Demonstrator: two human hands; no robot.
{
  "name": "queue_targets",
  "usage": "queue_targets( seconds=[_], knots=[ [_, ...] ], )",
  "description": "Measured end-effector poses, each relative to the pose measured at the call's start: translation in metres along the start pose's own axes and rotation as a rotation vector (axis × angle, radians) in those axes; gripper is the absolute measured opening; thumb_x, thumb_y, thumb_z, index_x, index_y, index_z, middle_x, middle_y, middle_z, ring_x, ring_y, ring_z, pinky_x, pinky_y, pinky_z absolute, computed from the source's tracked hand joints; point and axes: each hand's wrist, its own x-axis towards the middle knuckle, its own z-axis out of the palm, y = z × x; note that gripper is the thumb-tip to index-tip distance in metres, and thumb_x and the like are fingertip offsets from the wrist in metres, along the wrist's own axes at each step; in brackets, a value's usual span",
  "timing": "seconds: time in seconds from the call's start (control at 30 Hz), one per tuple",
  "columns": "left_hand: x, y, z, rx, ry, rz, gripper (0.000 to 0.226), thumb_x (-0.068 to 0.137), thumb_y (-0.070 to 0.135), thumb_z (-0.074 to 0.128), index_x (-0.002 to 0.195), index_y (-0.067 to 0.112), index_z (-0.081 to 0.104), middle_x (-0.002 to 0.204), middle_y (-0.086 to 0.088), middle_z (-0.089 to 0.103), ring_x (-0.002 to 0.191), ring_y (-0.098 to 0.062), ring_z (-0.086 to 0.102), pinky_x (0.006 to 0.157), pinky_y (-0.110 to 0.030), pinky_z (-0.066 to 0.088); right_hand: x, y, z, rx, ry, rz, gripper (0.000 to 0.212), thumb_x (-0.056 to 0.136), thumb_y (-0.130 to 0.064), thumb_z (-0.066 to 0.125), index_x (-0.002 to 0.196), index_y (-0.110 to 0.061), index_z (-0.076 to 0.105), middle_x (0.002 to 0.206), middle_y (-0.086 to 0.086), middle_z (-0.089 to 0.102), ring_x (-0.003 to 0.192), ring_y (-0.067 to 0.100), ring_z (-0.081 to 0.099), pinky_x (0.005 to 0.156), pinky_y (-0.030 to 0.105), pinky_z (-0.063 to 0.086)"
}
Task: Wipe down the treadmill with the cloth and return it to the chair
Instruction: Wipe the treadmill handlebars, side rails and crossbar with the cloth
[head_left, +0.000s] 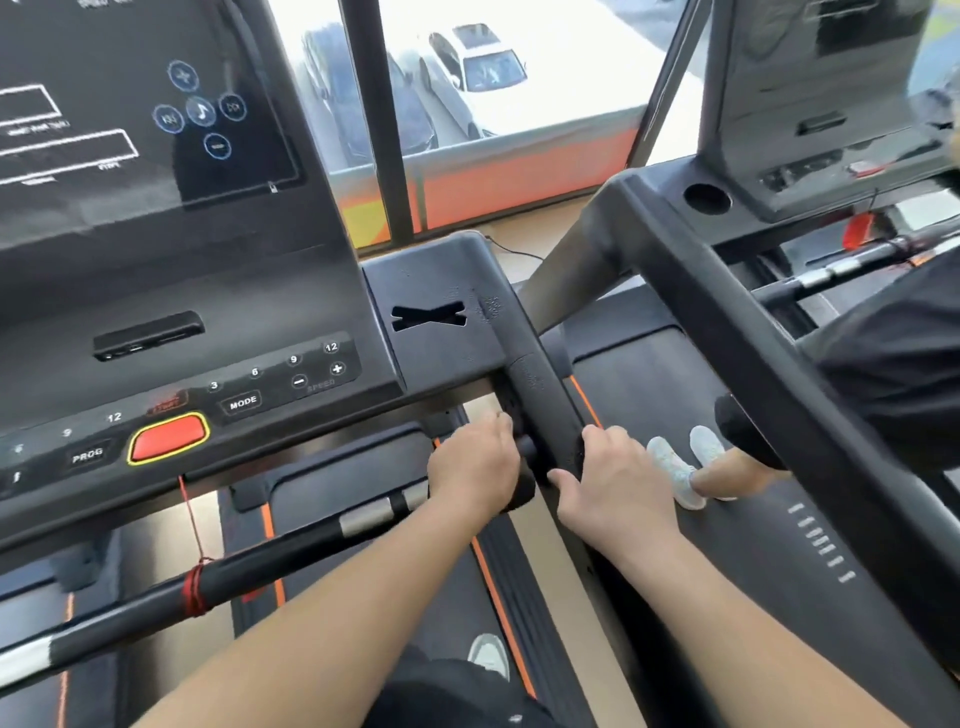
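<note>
The treadmill console (171, 322), with a red stop button (169, 436), fills the left. Its black right handrail (540, 384) runs down toward me in the middle. My left hand (472, 462) curls against the rail's inner side over a dark bunched thing (521, 496) that looks like the cloth, though I cannot tell for sure. My right hand (610, 480) grips the rail's near end from the outer side, thumb underneath and fingers over the top. The two hands sit close together with the rail between them. No chair is in view.
A second treadmill (727, 332) stands close on the right. A person is on its belt, with white shoes (675, 470) near my right hand. A horizontal bar (218, 566) with a red cord crosses below the console. A window lies ahead.
</note>
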Motion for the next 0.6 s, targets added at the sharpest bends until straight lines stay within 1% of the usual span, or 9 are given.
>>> queue_targets(
  seconds=[0.03, 0.07, 0.13, 0.2, 0.3, 0.37, 0.43, 0.5, 0.6],
  knots=[
    [-0.008, -0.001, 0.007, -0.007, 0.085, 0.036, 0.034, 0.108, 0.03, 0.024, 0.11, 0.021, 0.058, 0.111, -0.005, 0.068, 0.108, -0.032, 0.062, 0.089, -0.044, 0.047, -0.001, 0.0, 0.0, 0.006, 0.0, -0.001, 0.04, 0.091, -0.048, 0.061, 0.109, -0.014, 0.051, 0.108, 0.005, 0.053, 0.108, 0.028, 0.054, 0.081, 0.04, 0.048],
    [-0.02, -0.005, 0.018, 0.068, 0.149, 0.118, 0.037, 0.106, 0.031, 0.026, 0.119, 0.021, 0.06, 0.121, -0.006, 0.068, 0.116, -0.031, 0.061, 0.095, -0.045, 0.045, -0.001, 0.0, 0.0, 0.014, 0.002, 0.0, 0.041, 0.09, -0.048, 0.062, 0.11, -0.014, 0.052, 0.108, 0.005, 0.054, 0.108, 0.029, 0.055, 0.081, 0.041, 0.048],
    [-0.042, -0.017, 0.038, 0.204, 0.119, 0.268, 0.053, 0.103, 0.034, 0.031, 0.146, 0.011, 0.05, 0.154, -0.011, 0.048, 0.142, -0.03, 0.044, 0.113, -0.046, 0.033, -0.002, 0.0, -0.001, 0.015, 0.011, 0.002, 0.043, 0.09, -0.049, 0.062, 0.113, -0.014, 0.053, 0.11, 0.005, 0.054, 0.109, 0.028, 0.055, 0.082, 0.041, 0.049],
    [-0.039, -0.031, 0.04, 0.28, 0.083, 0.399, 0.062, 0.102, 0.037, 0.031, 0.157, 0.007, 0.036, 0.165, -0.011, 0.031, 0.15, -0.029, 0.034, 0.119, -0.047, 0.028, -0.002, 0.0, -0.002, 0.017, 0.01, -0.002, 0.045, 0.09, -0.05, 0.062, 0.115, -0.014, 0.053, 0.111, 0.005, 0.054, 0.11, 0.028, 0.055, 0.082, 0.041, 0.05],
    [-0.003, -0.042, 0.008, 0.322, -0.072, 0.528, 0.065, 0.107, 0.043, 0.028, 0.163, 0.016, 0.01, 0.169, -0.002, 0.022, 0.14, -0.027, 0.045, 0.108, -0.044, 0.046, -0.001, 0.001, -0.004, 0.037, -0.014, -0.004, 0.045, 0.091, -0.051, 0.061, 0.116, -0.015, 0.053, 0.112, 0.004, 0.054, 0.111, 0.027, 0.053, 0.085, 0.041, 0.05],
    [0.009, -0.044, -0.004, 0.313, -0.169, 0.509, 0.065, 0.108, 0.049, 0.026, 0.163, 0.026, 0.0, 0.162, 0.008, 0.029, 0.132, -0.025, 0.05, 0.096, -0.044, 0.051, 0.001, 0.001, -0.006, 0.041, -0.025, 0.002, 0.044, 0.091, -0.051, 0.061, 0.115, -0.015, 0.053, 0.112, 0.004, 0.053, 0.111, 0.027, 0.053, 0.085, 0.041, 0.05],
    [0.0, -0.04, 0.003, 0.358, -0.105, 0.339, 0.064, 0.107, 0.052, 0.023, 0.162, 0.024, 0.007, 0.149, 0.002, 0.047, 0.123, -0.029, 0.057, 0.089, -0.043, 0.051, 0.0, 0.0, -0.007, 0.037, -0.023, 0.01, 0.043, 0.091, -0.051, 0.061, 0.113, -0.015, 0.053, 0.11, 0.004, 0.053, 0.11, 0.026, 0.054, 0.083, 0.04, 0.05],
    [-0.019, -0.03, 0.02, 0.452, -0.004, 0.17, 0.066, 0.104, 0.051, 0.024, 0.157, 0.012, 0.024, 0.131, -0.007, 0.058, 0.109, -0.033, 0.059, 0.085, -0.044, 0.046, 0.0, -0.002, -0.007, 0.029, -0.02, 0.01, 0.042, 0.091, -0.051, 0.061, 0.113, -0.016, 0.052, 0.11, 0.003, 0.053, 0.11, 0.025, 0.054, 0.081, 0.039, 0.05],
    [-0.035, -0.024, 0.039, 0.517, 0.053, 0.151, 0.069, 0.095, 0.046, 0.028, 0.149, 0.006, 0.041, 0.126, -0.013, 0.056, 0.104, -0.035, 0.054, 0.089, -0.049, 0.043, 0.0, -0.002, -0.006, 0.014, -0.019, 0.009, 0.042, 0.092, -0.05, 0.06, 0.114, -0.016, 0.051, 0.112, 0.003, 0.052, 0.11, 0.025, 0.053, 0.082, 0.039, 0.049]
  ],
)
